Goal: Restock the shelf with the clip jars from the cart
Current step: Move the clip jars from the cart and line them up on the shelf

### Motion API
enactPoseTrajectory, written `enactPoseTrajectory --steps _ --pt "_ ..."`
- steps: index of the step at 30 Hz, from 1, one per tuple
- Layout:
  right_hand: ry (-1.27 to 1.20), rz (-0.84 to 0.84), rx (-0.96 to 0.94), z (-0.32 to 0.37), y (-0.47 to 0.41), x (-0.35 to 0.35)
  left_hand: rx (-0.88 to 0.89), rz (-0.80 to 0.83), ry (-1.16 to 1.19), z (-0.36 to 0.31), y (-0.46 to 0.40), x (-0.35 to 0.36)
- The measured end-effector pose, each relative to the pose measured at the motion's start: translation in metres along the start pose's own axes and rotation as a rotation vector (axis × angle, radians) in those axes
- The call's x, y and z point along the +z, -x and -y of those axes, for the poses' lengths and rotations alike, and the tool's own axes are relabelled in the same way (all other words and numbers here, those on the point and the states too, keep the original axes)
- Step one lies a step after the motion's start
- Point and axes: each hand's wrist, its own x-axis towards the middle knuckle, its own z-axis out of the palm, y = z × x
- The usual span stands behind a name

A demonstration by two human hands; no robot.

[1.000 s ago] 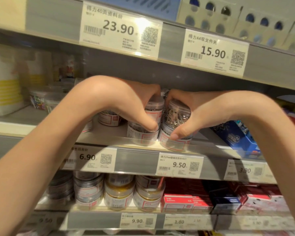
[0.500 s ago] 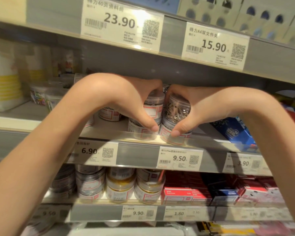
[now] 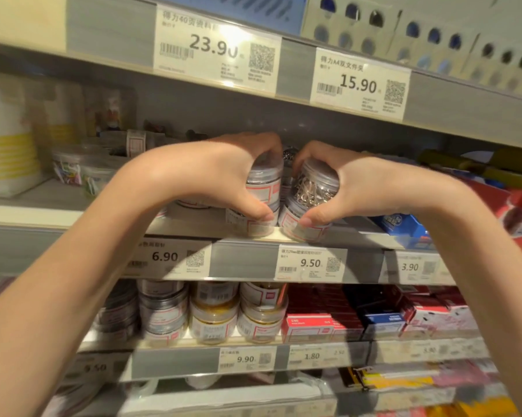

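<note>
Both hands reach onto the middle shelf (image 3: 247, 236), each wrapped round a stack of two clear clip jars at its front edge. The left hand (image 3: 223, 176) holds the left stack (image 3: 264, 203): the thumb presses the lower jar's front and the fingers curl over the top lid, so their tips are hidden behind the jar. The right hand (image 3: 353, 188) grips the right stack (image 3: 312, 197) the same way, thumb low on the lower jar, fingers clamped over the upper lid. Silver paper clips show through the right upper jar; the left jars' contents are masked by white labels with red borders. The two stacks stand just beside each other, above the 9.50 price tag (image 3: 310, 264); whether they touch cannot be told. Between them, further back, part of another jar (image 3: 289, 155) peeps out. More jars behind the left forearm are mostly covered. The tubs (image 3: 73, 170) at the far left are blurred. On the lower shelf stand stacked jars (image 3: 214, 314) and red boxes (image 3: 320, 323), their print unreadable.
</note>
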Motion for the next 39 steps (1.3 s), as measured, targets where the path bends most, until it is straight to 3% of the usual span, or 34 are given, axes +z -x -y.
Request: enactPoseTrajectory --steps 9,18,31,39 --pt "-0.007 -0.212 -0.051 0.013 0.008 0.015 -0.009 -0.160 -0.064 -0.008 0.019 0.004" --pt "-0.006 -0.365 -0.059 0.025 0.022 0.016 -0.020 -0.319 -0.272 -0.021 0.045 0.002" --pt "0.039 -0.495 -0.228 0.018 0.064 0.017 -0.022 -0.379 -0.312 -0.066 0.067 0.007" --pt "-0.092 -0.487 -0.237 -0.011 0.126 0.023 -0.050 -0.297 -0.229 -0.108 0.074 0.043"
